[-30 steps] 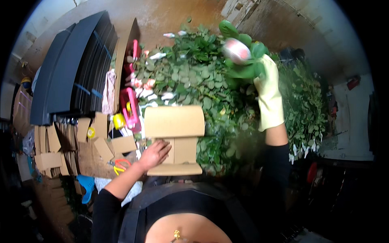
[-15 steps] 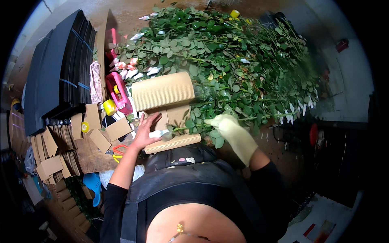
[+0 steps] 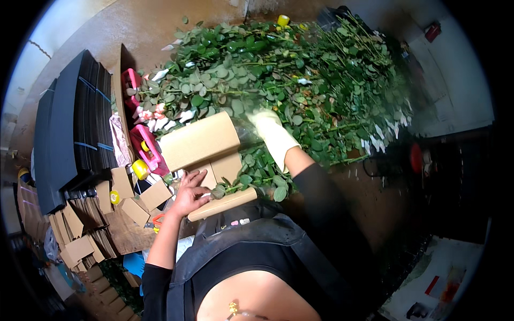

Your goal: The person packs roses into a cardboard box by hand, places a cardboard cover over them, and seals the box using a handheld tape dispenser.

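Note:
A long-stemmed rose [image 3: 235, 187], its white-sleeved head mostly covered, lies across a sheet of corrugated cardboard [image 3: 225, 167] with rolled edges in front of me. My bare left hand [image 3: 191, 196] rests on the sheet at the head end, fingers stretched out, the thumb side against the white sleeve. My right hand [image 3: 266, 128], in a pale yellow glove, reaches over the big pile of leafy rose stems [image 3: 289, 80], just right of the upper cardboard roll [image 3: 199, 140]. Its fingers are smeared by motion, so whether they grip a stem cannot be seen.
Stacks of black folded cardboard [image 3: 67, 134] stand at the left. Pink tape dispensers [image 3: 150, 148], a yellow tape roll [image 3: 140, 169], small cardboard pieces [image 3: 155, 195] and orange-handled scissors [image 3: 157, 219] lie nearby. More white-sleeved heads [image 3: 377, 140] show along the pile's right edge.
My right hand has moved up and left, from the stem on the cardboard to the pile. My left hand stays by the rose head, now covering more of it. The view has tilted and shifted.

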### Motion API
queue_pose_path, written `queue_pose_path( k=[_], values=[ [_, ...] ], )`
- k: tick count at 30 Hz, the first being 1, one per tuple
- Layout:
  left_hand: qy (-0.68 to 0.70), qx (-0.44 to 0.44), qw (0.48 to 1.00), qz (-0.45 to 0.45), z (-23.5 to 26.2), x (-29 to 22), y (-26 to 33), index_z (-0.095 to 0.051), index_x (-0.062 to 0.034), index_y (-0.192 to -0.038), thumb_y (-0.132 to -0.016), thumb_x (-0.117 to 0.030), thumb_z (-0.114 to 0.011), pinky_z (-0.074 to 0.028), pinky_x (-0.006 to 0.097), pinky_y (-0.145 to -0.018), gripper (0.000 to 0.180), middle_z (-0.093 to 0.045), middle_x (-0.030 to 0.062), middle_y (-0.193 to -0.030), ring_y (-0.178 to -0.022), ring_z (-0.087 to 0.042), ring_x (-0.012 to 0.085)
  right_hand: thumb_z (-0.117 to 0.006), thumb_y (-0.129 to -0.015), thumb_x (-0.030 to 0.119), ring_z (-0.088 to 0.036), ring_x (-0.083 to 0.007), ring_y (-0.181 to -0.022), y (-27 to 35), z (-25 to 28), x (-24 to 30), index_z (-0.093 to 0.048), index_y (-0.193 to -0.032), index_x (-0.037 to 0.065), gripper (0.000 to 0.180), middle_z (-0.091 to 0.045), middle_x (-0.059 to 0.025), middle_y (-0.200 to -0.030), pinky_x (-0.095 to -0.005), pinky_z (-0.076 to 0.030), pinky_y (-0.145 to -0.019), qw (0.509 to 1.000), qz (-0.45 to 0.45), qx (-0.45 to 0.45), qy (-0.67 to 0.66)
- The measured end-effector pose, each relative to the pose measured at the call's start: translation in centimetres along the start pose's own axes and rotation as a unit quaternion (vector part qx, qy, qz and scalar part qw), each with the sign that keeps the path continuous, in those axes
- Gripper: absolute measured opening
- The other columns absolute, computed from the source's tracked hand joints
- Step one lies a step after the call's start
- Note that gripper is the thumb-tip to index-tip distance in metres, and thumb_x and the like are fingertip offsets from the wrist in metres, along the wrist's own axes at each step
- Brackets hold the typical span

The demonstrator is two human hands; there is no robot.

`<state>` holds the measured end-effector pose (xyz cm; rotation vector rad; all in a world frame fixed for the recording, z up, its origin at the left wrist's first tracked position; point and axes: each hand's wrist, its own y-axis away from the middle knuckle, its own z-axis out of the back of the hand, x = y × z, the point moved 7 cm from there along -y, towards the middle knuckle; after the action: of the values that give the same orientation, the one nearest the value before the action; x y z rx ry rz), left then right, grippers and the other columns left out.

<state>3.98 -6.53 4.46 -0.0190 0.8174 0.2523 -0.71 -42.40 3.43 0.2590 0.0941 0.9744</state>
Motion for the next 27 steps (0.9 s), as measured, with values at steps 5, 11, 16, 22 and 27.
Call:
queue_pose_path(
  k=[5,11,16,22,27],
  values=[
    [-0.015,-0.012,1.000,0.017,0.2,-0.1,1.1,-0.082,-0.0173,-0.099,-0.079,-0.034,-0.082,-0.016,0.065,-0.124,0.026,-0.051,0.0094,-0.157,-0.145,-0.041,0.0378,-0.066,-0.090,0.007,-0.070,-0.0361,-0.106,-0.8,8.0,1.3,-0.070,-0.123,0.007,0.033,-0.074,-0.0133,-0.116,-0.0417,-0.057,-0.092,0.993,0.030,-0.042,-0.109],
    [-0.019,-0.029,0.999,0.019,0.0,0.2,1.1,-0.082,-0.0172,-0.098,-0.078,-0.036,-0.083,-0.017,0.065,-0.124,0.028,-0.052,0.0098,-0.155,-0.145,-0.041,0.0377,-0.063,-0.092,0.000,-0.071,-0.0350,-0.083,8.7,21.3,-4.1,-0.070,-0.111,0.002,0.021,-0.073,-0.0176,-0.097,-0.0386,-0.057,-0.073,0.863,0.180,-0.356,-0.311],
    [-0.039,-0.017,0.999,-0.001,-0.1,-0.4,0.8,-0.082,-0.0166,-0.097,-0.075,-0.037,-0.085,-0.020,0.065,-0.123,0.031,-0.053,0.0104,-0.153,-0.143,-0.043,0.0370,-0.066,-0.093,0.001,-0.068,-0.0307,-0.075,13.5,25.0,-8.6,-0.071,-0.106,0.001,0.014,-0.072,-0.0149,-0.091,-0.0383,-0.052,-0.068,0.811,0.083,-0.544,-0.197],
    [-0.012,0.006,0.998,0.057,-0.9,1.3,1.4,-0.077,-0.0135,-0.114,-0.077,-0.034,-0.086,-0.027,0.053,-0.122,0.044,-0.052,0.0155,-0.152,-0.143,-0.043,0.0362,-0.060,-0.079,-0.012,-0.065,-0.0196,-0.068,18.4,24.1,2.6,-0.069,-0.124,0.001,0.047,-0.070,-0.0114,-0.085,-0.0326,-0.054,-0.065,0.849,0.313,-0.224,-0.361],
    [0.016,-0.090,0.994,0.052,1.3,-0.5,0.5,-0.048,-0.0088,-0.149,-0.071,-0.027,-0.093,-0.049,0.044,-0.100,0.092,-0.057,0.0144,-0.133,-0.118,-0.058,0.0330,-0.060,-0.090,0.003,-0.074,-0.0327,-0.098,17.9,8.8,7.3,-0.069,-0.128,0.015,0.041,-0.073,-0.0130,-0.119,-0.0435,-0.061,-0.083,0.960,0.148,0.179,-0.157]
  ],
)
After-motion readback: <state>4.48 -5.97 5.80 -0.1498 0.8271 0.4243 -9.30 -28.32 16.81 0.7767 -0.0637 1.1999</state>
